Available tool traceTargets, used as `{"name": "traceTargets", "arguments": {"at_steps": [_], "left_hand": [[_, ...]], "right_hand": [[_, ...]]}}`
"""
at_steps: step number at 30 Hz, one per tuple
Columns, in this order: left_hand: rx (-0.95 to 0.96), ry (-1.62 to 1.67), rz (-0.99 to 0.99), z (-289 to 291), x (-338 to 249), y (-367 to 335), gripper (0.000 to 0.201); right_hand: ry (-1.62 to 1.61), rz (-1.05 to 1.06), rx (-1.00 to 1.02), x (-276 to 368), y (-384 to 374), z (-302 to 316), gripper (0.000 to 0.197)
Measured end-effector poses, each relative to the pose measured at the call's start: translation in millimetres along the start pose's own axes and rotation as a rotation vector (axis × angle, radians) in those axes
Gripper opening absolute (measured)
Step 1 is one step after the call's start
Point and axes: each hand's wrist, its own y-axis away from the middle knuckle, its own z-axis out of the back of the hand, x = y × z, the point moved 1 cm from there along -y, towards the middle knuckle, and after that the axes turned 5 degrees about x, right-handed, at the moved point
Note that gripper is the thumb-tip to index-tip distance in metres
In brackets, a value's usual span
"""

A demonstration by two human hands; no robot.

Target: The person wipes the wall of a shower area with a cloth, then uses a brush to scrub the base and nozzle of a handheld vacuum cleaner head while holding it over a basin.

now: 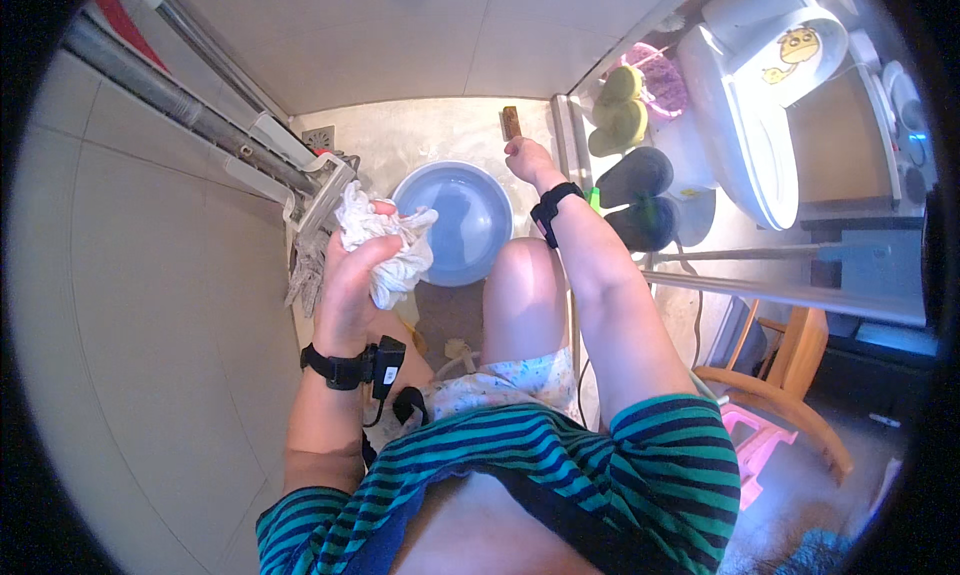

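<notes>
My left hand (358,265) is closed around a bunched white cloth (400,265), raised to the left of a round blue basin (505,210). Crumpled folds of the cloth hang past the basin's left rim. Water seems to stand in the basin. My right hand (530,163) reaches beyond the basin's far right side, its fingers curled at the near end of a brown, amber-toned bar (511,122), which looks like soap. Its fingertips are partly hidden, but they appear to pinch the bar.
A floor drain (319,139) lies at the far left corner. Mop poles (190,110) lean along the left wall. Beyond a raised sill on the right stand green slippers (620,110), dark slippers (640,195) and a white toilet (745,125). A pink stool (755,450) is at the lower right.
</notes>
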Motion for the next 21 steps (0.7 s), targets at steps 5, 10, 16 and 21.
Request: {"name": "traceTargets", "arguments": {"at_steps": [5,10,16,21], "left_hand": [[0.02,-0.1,-0.079,-15,-6,26,0.031],[0.059,-0.083,-0.164,-45,-10,40,0.029],[0.059,-0.143,-0.238,-61,-4,43,0.028],[0.05,-0.09,-0.204,-43,-4,31,0.027]], "right_hand": [[-0.094,0.108,-0.072,-11,35,34,0.025],[-0.223,0.099,-0.163,-20,71,61,0.023],[-0.187,0.066,-0.109,-44,85,60,0.026],[0.092,0.021,-0.148,-48,69,66,0.026]]}}
